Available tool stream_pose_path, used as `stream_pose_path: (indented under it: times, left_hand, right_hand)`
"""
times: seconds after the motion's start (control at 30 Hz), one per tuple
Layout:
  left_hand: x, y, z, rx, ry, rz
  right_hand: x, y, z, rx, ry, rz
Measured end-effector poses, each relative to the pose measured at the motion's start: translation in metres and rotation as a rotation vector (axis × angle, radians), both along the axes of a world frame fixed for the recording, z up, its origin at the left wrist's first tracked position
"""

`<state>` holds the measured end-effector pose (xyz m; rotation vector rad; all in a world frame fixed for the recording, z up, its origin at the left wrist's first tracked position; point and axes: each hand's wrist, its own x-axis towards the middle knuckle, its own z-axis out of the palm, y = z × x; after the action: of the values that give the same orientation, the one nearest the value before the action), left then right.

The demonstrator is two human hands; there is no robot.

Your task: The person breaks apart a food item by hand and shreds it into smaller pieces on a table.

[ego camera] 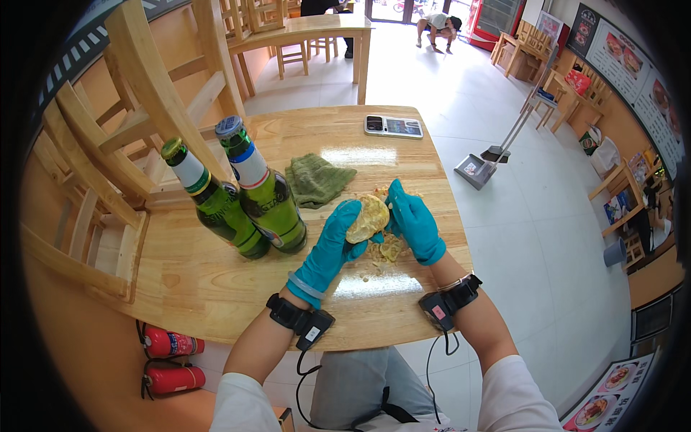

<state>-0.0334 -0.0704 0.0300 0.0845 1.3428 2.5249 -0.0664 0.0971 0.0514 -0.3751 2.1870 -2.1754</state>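
My left hand point(334, 237), in a teal glove, grips a rounded, pale yellow piece of food point(368, 218) with a rough, flaky surface. Just right of it, my right hand point(415, 224) is raised in a matching glove, its fingers pointing up and small bits stuck to them. Whether it pinches anything is hidden by its own fingers. Below and between the hands, yellowish crumbs and flakes point(391, 248) lie scattered on the wooden table point(216, 291). A crumpled green cloth point(318, 180) rests beyond my left hand.
Two green glass bottles with caps, one gold-capped point(216, 205) and one blue-capped point(267, 200), stand left. A phone point(393, 127) lies near the far edge. Upturned chairs point(156, 108) crowd the left side. A dustpan point(475, 170) and broom point(495, 154) stand on the floor; a person point(438, 27) crouches farther off.
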Motion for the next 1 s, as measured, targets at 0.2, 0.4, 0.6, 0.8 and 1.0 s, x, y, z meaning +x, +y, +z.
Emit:
stream_pose_path:
  times: [0.2,0.4,0.6,0.8,1.0]
  left_hand:
    - [-0.001,-0.001,0.009,-0.028,0.046,-0.029]
    - [-0.002,0.006,0.012,-0.037,-0.027,0.063]
    - [-0.006,0.003,0.003,0.004,-0.032,-0.037]
    - [0.008,0.006,0.022,-0.009,-0.057,-0.135]
    - [0.005,0.010,0.018,-0.321,0.103,0.001]
  right_hand:
    - [-0.009,0.006,0.003,-0.060,-0.004,-0.053]
    - [-0.016,0.009,0.001,-0.090,0.055,-0.005]
    - [-0.020,0.007,-0.001,0.333,0.591,-0.074]
    - [0.003,-0.003,0.005,0.207,0.279,0.065]
    - [0.000,-0.002,0.002,0.171,0.175,-0.078]
